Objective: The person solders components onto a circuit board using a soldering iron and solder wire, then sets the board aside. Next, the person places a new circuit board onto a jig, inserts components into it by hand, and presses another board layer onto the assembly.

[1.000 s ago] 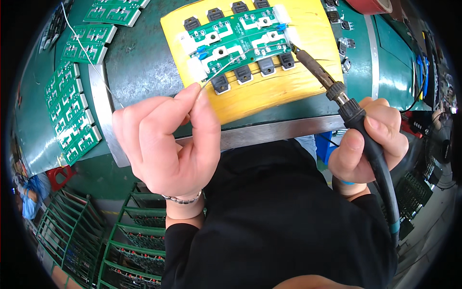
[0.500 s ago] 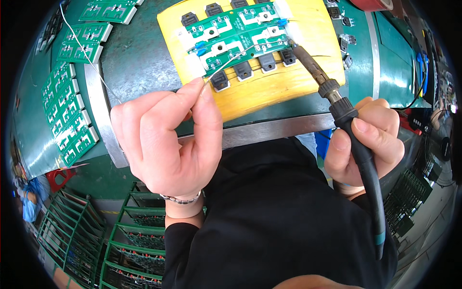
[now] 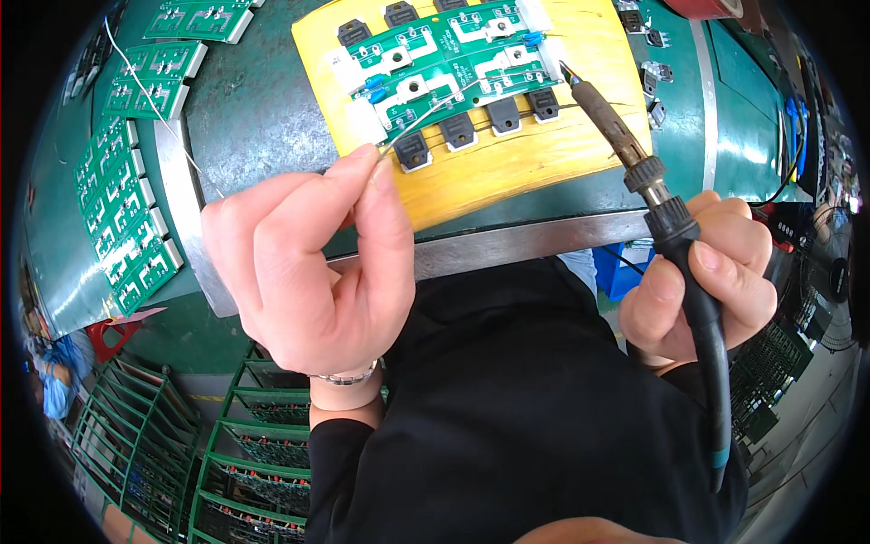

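Observation:
My left hand [image 3: 313,254] pinches a thin solder wire [image 3: 426,114] between thumb and forefinger; its free end reaches over a green circuit board [image 3: 441,65]. In my right hand [image 3: 711,276] is a soldering iron [image 3: 625,140] with a black handle, its tip just off the board's right end near a white connector [image 3: 549,56]. The board lies on a yellow block [image 3: 507,172]. Black transistors [image 3: 458,131] stick out along its near and far edges. Small blue parts [image 3: 533,39] sit near its ends.
More green circuit boards [image 3: 118,208] lie on the green bench at the left. Loose black transistors [image 3: 654,77] sit to the right of the block, with a red tape roll [image 3: 705,7] behind. A metal strip [image 3: 507,243] edges the bench. Green racks [image 3: 263,453] stand below left.
The soldering iron has moved right and away from the board, with my right hand shifting right and slightly down. My left hand and the solder wire have shifted slightly left.

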The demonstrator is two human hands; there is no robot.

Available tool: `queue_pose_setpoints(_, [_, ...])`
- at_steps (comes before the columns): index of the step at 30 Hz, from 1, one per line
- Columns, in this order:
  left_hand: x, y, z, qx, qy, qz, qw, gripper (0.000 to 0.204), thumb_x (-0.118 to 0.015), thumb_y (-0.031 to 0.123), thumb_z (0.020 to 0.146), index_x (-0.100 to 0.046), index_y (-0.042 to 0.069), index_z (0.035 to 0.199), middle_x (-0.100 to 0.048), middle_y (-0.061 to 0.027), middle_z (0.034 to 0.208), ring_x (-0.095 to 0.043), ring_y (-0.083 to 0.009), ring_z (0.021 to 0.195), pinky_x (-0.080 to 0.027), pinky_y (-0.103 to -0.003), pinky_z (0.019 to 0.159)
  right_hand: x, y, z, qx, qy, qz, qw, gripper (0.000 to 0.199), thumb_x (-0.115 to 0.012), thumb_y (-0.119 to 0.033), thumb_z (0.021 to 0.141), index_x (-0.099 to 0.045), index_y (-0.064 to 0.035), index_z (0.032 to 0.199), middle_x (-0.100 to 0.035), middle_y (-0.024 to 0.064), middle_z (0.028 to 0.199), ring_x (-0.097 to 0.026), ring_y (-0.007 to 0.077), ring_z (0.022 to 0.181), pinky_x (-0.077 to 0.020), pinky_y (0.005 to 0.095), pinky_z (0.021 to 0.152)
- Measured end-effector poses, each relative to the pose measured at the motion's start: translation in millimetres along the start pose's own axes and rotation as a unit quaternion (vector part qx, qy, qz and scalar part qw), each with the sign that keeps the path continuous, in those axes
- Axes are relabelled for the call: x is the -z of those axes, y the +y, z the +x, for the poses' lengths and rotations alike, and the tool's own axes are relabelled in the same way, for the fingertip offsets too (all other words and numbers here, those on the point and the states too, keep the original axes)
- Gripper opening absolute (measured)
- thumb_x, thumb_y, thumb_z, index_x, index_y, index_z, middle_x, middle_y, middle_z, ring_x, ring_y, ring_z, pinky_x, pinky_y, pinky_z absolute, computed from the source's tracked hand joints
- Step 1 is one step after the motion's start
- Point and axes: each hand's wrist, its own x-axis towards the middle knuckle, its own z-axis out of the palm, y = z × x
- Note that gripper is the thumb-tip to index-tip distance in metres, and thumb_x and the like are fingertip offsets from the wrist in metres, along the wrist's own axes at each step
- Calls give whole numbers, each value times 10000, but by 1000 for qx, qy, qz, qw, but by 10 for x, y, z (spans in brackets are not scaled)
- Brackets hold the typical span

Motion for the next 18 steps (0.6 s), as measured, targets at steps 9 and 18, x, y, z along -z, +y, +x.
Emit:
queue_pose_setpoints(9, [-16,-8,15,-5,-15,9,1000,176,-755,-104,786,-723,-36,945,-636,-72,810,-499,-120,667,-394,-232,569,-2,-45,26,-44,-67,-38,996,366,-821,-96,804,-603,-126,1096,-512,35,868,-459,144,635,-365,272,572])
queue_pose_setpoints(18, [6,-15,1,-3,2,-6,1000,156,-725,-86,836,-705,-53,987,-656,-88,861,-508,-113,701,-392,-221,605,-19,-78,30,-47,-68,-53,995,352,-826,-103,791,-619,-142,1073,-507,28,876,-466,151,640,-376,280,591])
